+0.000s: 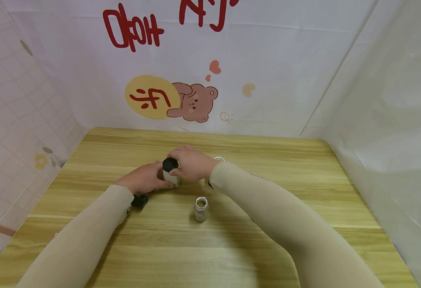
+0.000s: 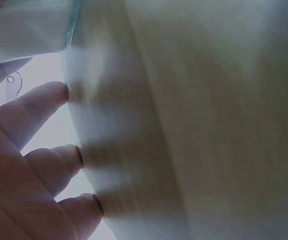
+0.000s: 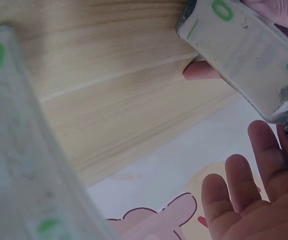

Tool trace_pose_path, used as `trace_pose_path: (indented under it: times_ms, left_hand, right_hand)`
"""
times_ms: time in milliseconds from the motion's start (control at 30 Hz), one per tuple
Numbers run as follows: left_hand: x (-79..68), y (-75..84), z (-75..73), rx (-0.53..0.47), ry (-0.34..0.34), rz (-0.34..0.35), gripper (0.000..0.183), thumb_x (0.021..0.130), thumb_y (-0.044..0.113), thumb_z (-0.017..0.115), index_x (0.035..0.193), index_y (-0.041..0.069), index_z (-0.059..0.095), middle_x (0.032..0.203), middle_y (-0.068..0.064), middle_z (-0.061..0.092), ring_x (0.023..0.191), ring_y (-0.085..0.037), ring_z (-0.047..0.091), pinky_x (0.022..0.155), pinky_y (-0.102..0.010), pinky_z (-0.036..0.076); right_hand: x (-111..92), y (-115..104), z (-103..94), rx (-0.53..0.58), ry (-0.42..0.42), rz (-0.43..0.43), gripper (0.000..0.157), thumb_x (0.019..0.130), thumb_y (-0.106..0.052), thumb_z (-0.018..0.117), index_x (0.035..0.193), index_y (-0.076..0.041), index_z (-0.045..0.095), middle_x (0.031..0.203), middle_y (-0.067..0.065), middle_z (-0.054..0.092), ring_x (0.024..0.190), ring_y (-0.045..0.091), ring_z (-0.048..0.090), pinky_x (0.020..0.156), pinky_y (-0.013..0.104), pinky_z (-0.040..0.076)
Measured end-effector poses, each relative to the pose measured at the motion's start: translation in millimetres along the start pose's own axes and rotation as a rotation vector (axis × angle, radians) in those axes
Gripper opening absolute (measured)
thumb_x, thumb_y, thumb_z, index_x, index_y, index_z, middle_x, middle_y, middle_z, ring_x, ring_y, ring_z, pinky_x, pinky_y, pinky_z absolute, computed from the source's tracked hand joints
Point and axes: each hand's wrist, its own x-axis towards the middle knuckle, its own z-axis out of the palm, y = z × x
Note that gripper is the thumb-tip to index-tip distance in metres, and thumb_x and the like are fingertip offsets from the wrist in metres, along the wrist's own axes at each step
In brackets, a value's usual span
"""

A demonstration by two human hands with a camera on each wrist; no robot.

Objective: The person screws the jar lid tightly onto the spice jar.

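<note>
A clear square-sided jar (image 3: pixel 253 55) with green print and pale contents stands in front of me, topped by a black lid (image 1: pixel 170 164). My left hand (image 1: pixel 145 178) grips its body (image 1: pixel 171 179) low down, thumb on the near side. In the left wrist view the other fingers (image 2: pixel 29 112) are spread below the jar (image 2: pixel 26 32), near the wood. From the right, my right hand (image 1: pixel 193 163) pinches the black lid between thumb and fingers. The jar's far side is hidden by the hands.
A small open glass jar (image 1: pixel 201 210) stands on the wooden table (image 1: pixel 153 248), nearer me. Another container's rim (image 1: pixel 219 159) shows behind my right wrist. A second green-printed jar (image 3: pixel 29 150) fills the right wrist view's left side. A black object (image 1: pixel 140 201) sits by my left wrist.
</note>
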Motion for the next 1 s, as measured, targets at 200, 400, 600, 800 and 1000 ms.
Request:
trace_pose_path:
  times_ms: [200,400,600,800,1000]
  left_hand:
    - [-0.6,1.6,-1.4,0.006,-0.003,0.005,0.055,0.075,0.056,0.068,0.125,0.043,0.047,0.127,-0.001,0.048,0.112,-0.021,0.052,0.095,-0.046,0.039]
    - [-0.5,1.7,-1.2,0.006,-0.006,-0.001,0.057,0.075,0.056,0.069,0.125,0.039,0.048,0.125,-0.003,0.049,0.114,-0.023,0.052,0.095,-0.049,0.04]
    - [0.7,0.2,0.7,0.002,0.004,0.001,0.056,0.075,0.056,0.069,0.124,0.037,0.049,0.123,-0.002,0.05,0.113,-0.024,0.052,0.096,-0.049,0.039]
    - [0.7,-0.7,2.5,0.006,0.017,-0.007,0.057,0.075,0.055,0.07,0.124,0.037,0.048,0.119,0.0,0.051,0.109,-0.02,0.053,0.095,-0.045,0.04]
    - [-0.1,0.9,2.5,0.011,0.021,-0.003,0.059,0.075,0.054,0.07,0.127,0.036,0.047,0.121,-0.002,0.051,0.111,-0.022,0.053,0.096,-0.047,0.039]
  right_hand:
    - [0.5,0.5,0.7,0.009,0.007,0.0,0.039,0.089,-0.042,0.058,0.117,-0.016,0.054,0.107,-0.006,0.056,0.1,0.009,0.047,0.101,0.026,0.03]
    - [0.5,3.8,-0.9,0.042,-0.046,-0.006,0.045,0.091,-0.038,0.057,0.13,-0.018,0.047,0.124,-0.006,0.053,0.115,0.009,0.044,0.107,0.027,0.025]
    - [1.4,4.5,-0.6,0.026,-0.041,-0.032,0.04,0.092,-0.038,0.056,0.125,-0.017,0.049,0.118,-0.006,0.054,0.109,0.008,0.046,0.106,0.028,0.025]
    - [2.1,3.4,1.5,0.008,-0.024,-0.049,0.037,0.092,-0.039,0.054,0.12,-0.015,0.05,0.112,-0.005,0.055,0.099,0.007,0.047,0.102,0.027,0.027]
    - [1.2,2.4,2.6,-0.005,-0.019,-0.044,0.038,0.093,-0.04,0.052,0.12,-0.013,0.048,0.112,-0.004,0.055,0.098,0.007,0.047,0.103,0.027,0.026]
